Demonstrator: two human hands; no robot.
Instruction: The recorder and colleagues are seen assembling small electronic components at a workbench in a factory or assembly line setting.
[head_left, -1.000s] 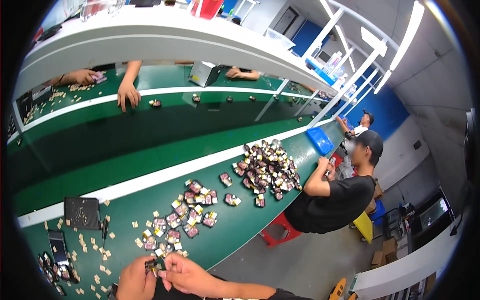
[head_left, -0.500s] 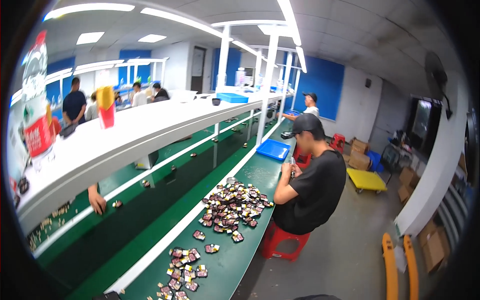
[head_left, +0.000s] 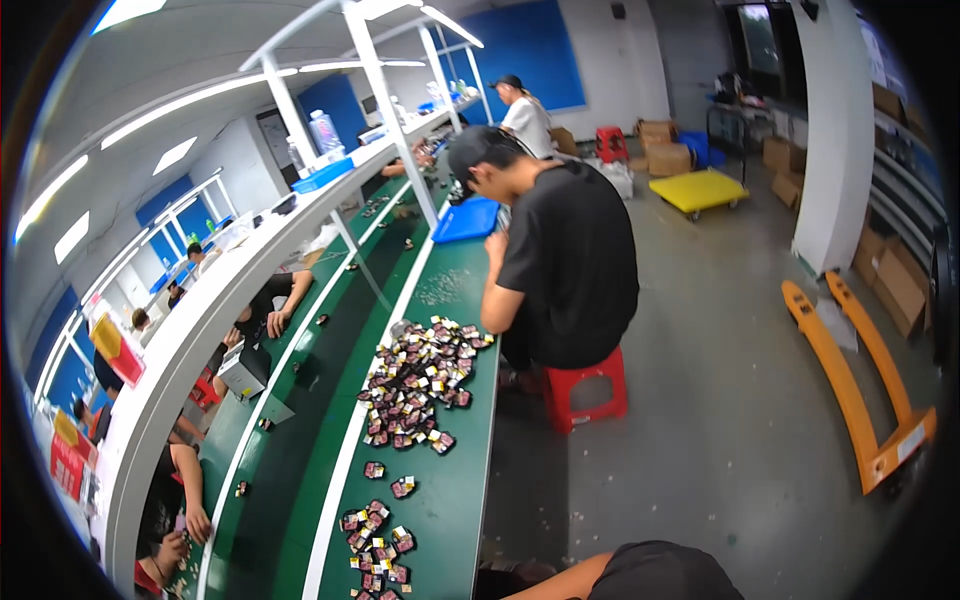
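Neither of my hands shows. At the lower edge, a bare forearm (head_left: 562,582) comes out of a black sleeve (head_left: 665,575) and runs left toward the bench edge; its hand is out of the picture. Nearest to it on the green workbench (head_left: 440,520) lies a small cluster of dark pieces with pink and yellow labels (head_left: 378,548). Farther up the bench is a large heap of the same labelled pieces (head_left: 415,385). Two single pieces lie between the heap and the cluster.
A co-worker in black (head_left: 570,260) sits on a red stool (head_left: 585,390) beside the heap, near a blue tray (head_left: 467,220). A green conveyor belt (head_left: 330,350) carries scattered pieces; other people's hands reach from its far side. An orange pallet jack (head_left: 835,380) and yellow trolley (head_left: 700,190) stand right.
My view has turned right and downward, and it tilts. The forearm and more of the black sleeve have come in at the lower edge. The heap looks the same.
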